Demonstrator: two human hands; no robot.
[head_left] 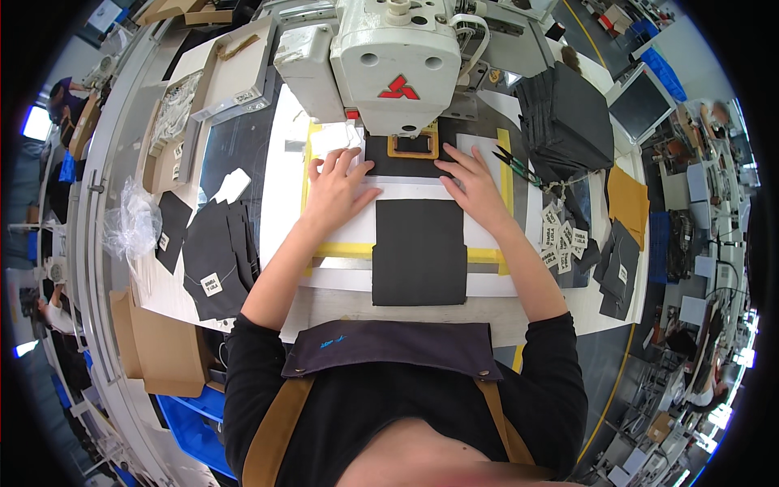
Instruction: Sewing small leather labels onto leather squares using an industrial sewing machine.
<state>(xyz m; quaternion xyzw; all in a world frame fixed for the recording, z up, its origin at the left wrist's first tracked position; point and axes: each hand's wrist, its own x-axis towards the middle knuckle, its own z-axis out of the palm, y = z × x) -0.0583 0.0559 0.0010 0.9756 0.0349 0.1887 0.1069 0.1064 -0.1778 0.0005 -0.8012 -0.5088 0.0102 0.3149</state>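
Observation:
A white sewing machine head [398,61] stands in front of me. Its yellow-orange clamp frame [438,140] sits on a black fabric piece [385,166] lying on the white work plate. My left hand [334,185] lies flat with fingers spread, a fingertip at the piece's left edge. On the other side, my right hand [477,185] rests with fingers apart, fingertips at the right edge. Neither hand grips anything. A second black fabric panel [419,252] lies flat nearer me, between my forearms. White paper-like pieces [334,136] lie just beyond my left fingers.
Right: a stack of black panels [568,118], green-handled snips [518,166], white labels [558,239] and an orange-yellow sheet [627,203]. Left: labelled black pieces [217,264], a clear plastic bag [131,223] and an open cardboard box [166,345]. Yellow tape [349,250] borders the plate.

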